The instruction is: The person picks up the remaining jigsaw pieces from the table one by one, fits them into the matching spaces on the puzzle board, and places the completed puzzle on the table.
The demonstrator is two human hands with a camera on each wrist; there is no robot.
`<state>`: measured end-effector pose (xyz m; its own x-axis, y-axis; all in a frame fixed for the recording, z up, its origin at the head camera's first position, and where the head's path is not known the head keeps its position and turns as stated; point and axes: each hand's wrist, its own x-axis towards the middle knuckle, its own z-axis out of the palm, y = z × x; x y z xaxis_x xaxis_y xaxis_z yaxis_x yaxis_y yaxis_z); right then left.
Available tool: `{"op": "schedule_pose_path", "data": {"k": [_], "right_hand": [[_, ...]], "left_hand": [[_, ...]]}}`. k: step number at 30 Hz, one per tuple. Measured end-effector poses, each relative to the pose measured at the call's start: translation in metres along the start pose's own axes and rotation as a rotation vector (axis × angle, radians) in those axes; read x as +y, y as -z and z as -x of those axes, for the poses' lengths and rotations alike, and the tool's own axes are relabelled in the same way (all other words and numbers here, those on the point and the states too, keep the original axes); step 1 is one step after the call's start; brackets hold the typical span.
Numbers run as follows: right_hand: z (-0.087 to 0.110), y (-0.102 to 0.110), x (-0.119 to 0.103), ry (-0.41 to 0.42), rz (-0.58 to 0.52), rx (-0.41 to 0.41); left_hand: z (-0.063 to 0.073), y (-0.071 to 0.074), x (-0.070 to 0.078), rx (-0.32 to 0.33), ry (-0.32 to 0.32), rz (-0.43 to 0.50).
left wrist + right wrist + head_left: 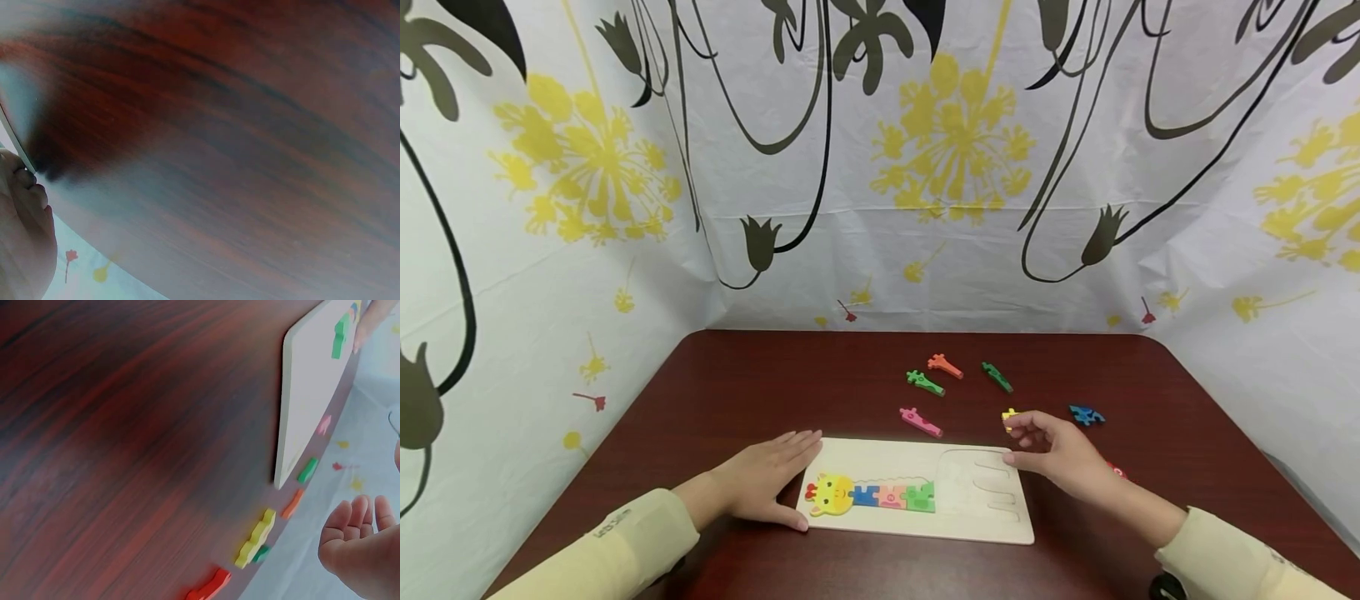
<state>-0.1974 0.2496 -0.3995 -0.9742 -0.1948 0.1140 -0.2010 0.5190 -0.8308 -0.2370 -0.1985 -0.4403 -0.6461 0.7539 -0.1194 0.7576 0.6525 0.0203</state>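
Note:
A pale wooden puzzle board [977, 517] lies on the table, holding a yellow giraffe head piece [832, 495] and a row of blue, pink and green pieces [892, 497]. My left hand [767, 479] rests at the board's left end, fingers stretched to the far corner and thumb at the near one. Over the board's far right corner hovers my right hand [1060, 454], its fingers loosely bent. Beyond those fingertips is a yellow piece [255, 540], which the right wrist view shows lying on the table, apart from the hand [362, 544].
Farther back lie a pink piece [921, 422], a light green piece [925, 382], an orange piece [945, 365] and a dark green piece [997, 377]. A blue piece [1086, 414] is to the right. A red piece [209, 585] is partly hidden by the right arm in the head view.

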Motion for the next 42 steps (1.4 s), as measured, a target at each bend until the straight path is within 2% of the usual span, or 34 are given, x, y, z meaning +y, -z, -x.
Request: {"op": "schedule_pose_path", "data": {"k": [6, 14, 18, 32, 42], "right_hand": [[0.002, 0.014, 0.007, -0.034, 0.086, 0.035], [0.011, 0.033, 0.014, 0.000, 0.125, 0.108], [0.016, 0.044, 0.019, -0.017, 0.155, 0.130], [0.032, 0.083, 0.046, -0.108, 0.221, 0.128], [0.041, 0.100, 0.072, -0.136, 0.267, 0.116]], "left_hand": [[0.001, 0.001, 0.000, -0.004, 0.001, 0.004], [0.001, 0.003, 0.002, -0.006, 0.001, 0.016], [0.002, 0.004, 0.003, -0.006, 0.001, 0.023], [0.001, 0.006, 0.003, -0.014, 0.002, 0.020], [0.001, 0.005, 0.003, -0.020, 0.007, 0.012]]}}
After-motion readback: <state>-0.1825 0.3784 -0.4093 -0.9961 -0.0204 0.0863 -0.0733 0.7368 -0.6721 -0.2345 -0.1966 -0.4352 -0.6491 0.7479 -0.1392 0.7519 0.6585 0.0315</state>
